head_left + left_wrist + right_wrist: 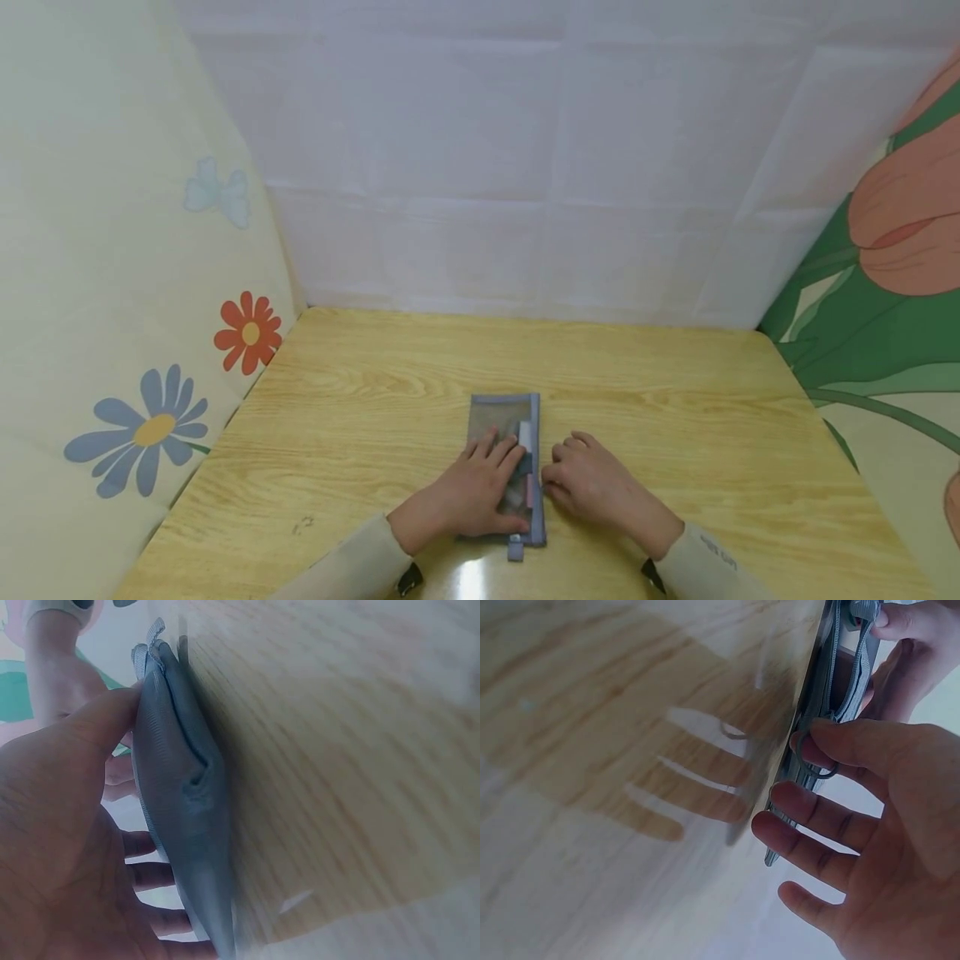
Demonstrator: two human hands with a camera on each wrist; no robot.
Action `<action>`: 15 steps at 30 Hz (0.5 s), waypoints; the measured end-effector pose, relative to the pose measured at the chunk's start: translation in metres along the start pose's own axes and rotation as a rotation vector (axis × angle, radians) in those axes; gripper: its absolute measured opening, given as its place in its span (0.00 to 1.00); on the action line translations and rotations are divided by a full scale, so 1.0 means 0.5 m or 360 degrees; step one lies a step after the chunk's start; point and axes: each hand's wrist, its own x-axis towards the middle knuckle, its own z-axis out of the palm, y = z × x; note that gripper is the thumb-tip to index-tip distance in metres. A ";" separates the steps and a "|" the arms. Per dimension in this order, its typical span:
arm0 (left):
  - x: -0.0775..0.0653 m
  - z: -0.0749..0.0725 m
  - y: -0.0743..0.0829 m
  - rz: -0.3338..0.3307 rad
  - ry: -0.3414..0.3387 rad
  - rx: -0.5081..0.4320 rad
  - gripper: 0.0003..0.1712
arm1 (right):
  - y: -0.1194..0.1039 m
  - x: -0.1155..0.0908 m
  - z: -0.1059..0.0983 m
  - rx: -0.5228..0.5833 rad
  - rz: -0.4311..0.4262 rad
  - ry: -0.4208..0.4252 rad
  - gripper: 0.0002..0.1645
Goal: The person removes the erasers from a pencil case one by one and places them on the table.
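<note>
A flat zip pouch (489, 412) with see-through grey mesh and blue-grey edging lies on the wooden table. Through the mesh show a whitish item and a pinkish one, whose kinds I cannot tell. My left hand (480, 492) rests on top of the pouch, fingers extended and spread. At the pouch's right side, the thumb and index finger of my right hand (592, 479) pinch a ring-shaped zipper pull (821, 776). In the right wrist view the zipper (847, 682) gapes between the pull and the left thumb. A small fabric tab (515, 551) sticks out at the near end.
The wooden table (360, 392) has a glossy surface that mirrors the right fingers. A white sheet (465, 167) hangs behind it. Flower-printed cloths (150, 250) stand along both sides.
</note>
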 end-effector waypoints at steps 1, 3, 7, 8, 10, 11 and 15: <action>0.000 0.000 0.000 -0.0001 -0.0001 0.0004 0.60 | 0.000 0.000 0.000 0.0002 -0.0003 0.0006 0.05; -0.001 -0.001 0.001 -0.0002 -0.0004 0.0011 0.60 | 0.002 0.001 0.001 -0.0009 -0.0010 0.0029 0.06; -0.004 -0.004 0.004 -0.0001 -0.0007 0.0028 0.60 | 0.004 0.002 0.002 -0.0027 -0.0016 0.0061 0.05; -0.004 -0.004 0.004 -0.0001 -0.0009 0.0029 0.60 | 0.005 0.003 0.003 -0.0033 -0.0015 0.0067 0.05; -0.004 -0.003 0.005 -0.0004 -0.0013 0.0034 0.60 | 0.006 0.003 0.003 -0.0034 -0.0014 0.0067 0.05; -0.004 -0.003 0.004 -0.0003 -0.0013 0.0034 0.60 | 0.007 0.004 0.002 -0.0033 -0.0010 0.0063 0.05; -0.003 0.000 0.003 0.0001 -0.0014 0.0025 0.60 | 0.010 0.006 -0.002 -0.0021 0.0013 0.0046 0.05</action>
